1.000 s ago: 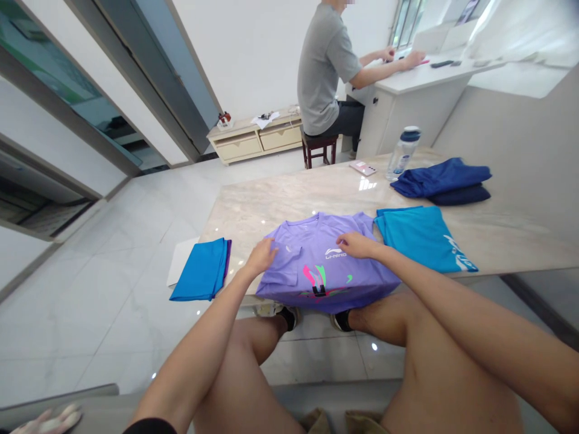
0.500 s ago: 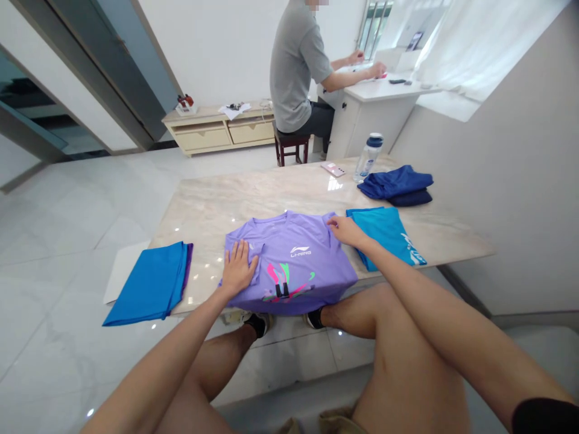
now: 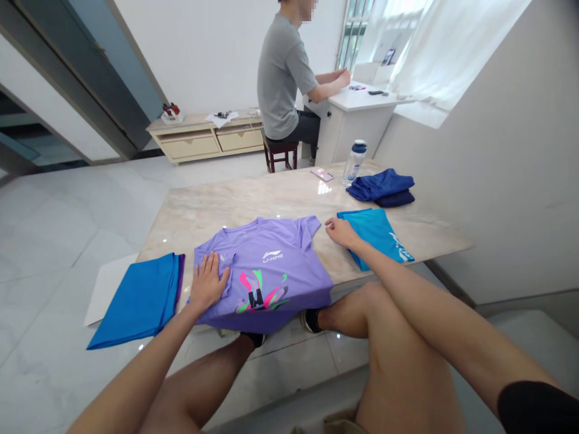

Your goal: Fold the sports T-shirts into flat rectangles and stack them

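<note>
A light purple T-shirt (image 3: 294, 271) lies front up on the marble-topped table, its lower part hanging over the near edge. White lettering and a pink, green and black print mark its front. My left hand (image 3: 209, 282) rests flat, fingers spread, on the shirt's left side by a folded-in sleeve. The other sleeve (image 3: 310, 228) sticks out to the right. Just beyond that sleeve is my right hand (image 3: 342, 232), fingers loosely bent and apart from the shirt, with nothing seen in them. It hovers at the left edge of a folded light blue garment (image 3: 375, 232).
Folded blue cloth (image 3: 136, 298) overhangs the table's left end. Dark blue clothing (image 3: 382, 185), a water bottle (image 3: 354, 163) and a phone (image 3: 322, 175) sit toward the back of the table (image 3: 217, 202). Another person (image 3: 283, 78) sits at a white desk (image 3: 362, 99).
My right hand has let go of the shirt's right sleeve, which now lies extended. The shirt has shifted left toward the folded blue cloth, my left hand moving with it. The view has turned slightly.
</note>
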A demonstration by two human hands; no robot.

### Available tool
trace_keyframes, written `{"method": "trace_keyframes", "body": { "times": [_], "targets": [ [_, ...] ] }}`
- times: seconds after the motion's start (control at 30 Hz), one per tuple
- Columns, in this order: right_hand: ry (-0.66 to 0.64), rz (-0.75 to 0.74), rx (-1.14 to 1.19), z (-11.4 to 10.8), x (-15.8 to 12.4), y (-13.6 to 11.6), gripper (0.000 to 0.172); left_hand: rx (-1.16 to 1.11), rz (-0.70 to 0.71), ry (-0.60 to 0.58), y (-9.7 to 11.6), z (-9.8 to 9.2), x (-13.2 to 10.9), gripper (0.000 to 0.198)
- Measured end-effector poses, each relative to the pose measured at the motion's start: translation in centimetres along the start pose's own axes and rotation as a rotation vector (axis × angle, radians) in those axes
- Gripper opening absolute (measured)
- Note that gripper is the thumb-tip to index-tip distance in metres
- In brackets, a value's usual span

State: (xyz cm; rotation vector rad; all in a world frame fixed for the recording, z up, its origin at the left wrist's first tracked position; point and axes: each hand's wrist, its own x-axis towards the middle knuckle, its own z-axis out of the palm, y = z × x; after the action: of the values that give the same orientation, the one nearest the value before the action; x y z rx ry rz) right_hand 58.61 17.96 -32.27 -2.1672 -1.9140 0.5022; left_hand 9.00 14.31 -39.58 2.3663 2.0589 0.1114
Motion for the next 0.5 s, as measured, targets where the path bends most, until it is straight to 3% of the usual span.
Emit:
{"method": "trace_keyframes", "body": {
  "times": [0.13, 0.27, 0.43, 0.5],
  "targets": [
    [-0.107, -0.145, -0.051, 2.4, -0.1, -3.2, 0.036, 0.009, -0.013, -0.004, -1.1, -0.1, -2.0, 0.080],
    [-0.191, -0.345, -0.179, 4.0, -0.5, -5.5, 0.059, 0.020, -0.021, 0.011, -1.0, -0.4, -2.9, 0.077],
    [-0.261, -0.356, -0.228, 3.2, -0.3, -4.9, 0.043, 0.031, -0.029, 0.009, -0.6, -0.6, -2.9, 0.076],
    [-0.263, -0.350, -0.219, 2.6, -0.2, -4.0, 0.045, 0.025, -0.030, 0.009, -0.5, -0.7, -2.8, 0.077]
  ]
}}
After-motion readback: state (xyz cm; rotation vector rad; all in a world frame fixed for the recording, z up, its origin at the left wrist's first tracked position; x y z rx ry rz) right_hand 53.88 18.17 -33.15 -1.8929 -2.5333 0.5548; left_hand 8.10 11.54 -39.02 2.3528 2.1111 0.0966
